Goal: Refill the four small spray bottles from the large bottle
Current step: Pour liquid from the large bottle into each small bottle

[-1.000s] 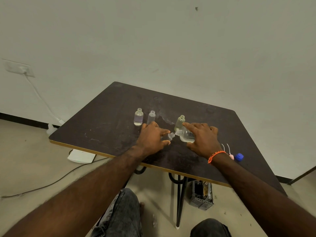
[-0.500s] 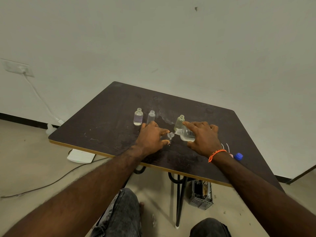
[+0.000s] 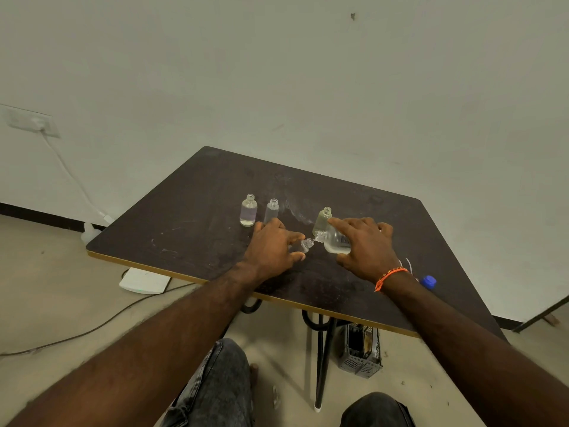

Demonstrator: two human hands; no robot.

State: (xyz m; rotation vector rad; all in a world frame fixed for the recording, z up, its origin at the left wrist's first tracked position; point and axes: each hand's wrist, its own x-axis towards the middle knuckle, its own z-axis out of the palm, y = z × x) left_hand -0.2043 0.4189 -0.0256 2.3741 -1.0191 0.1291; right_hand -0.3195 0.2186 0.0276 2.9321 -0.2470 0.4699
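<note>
Hands both grip: right hand [image 3: 365, 248] tilts large bottle [image 3: 335, 241] into left hand's [image 3: 274, 248] seemingly tilted small bottle [image 3: 306, 244].

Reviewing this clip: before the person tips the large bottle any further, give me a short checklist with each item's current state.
1. Large bottle gripped by the right hand: ok.
2. Small bottle being filled, held by the left hand: ok.
3. Large bottle's mouth lined up with the small bottle's open neck: ok, they meet mouth to mouth.
4. Fill level in the held small bottle: cannot tell, the hand covers it.
5. The other three small bottles upright and uncapped on the table: ok.
6. Blue cap away from the pour: ok.
</note>
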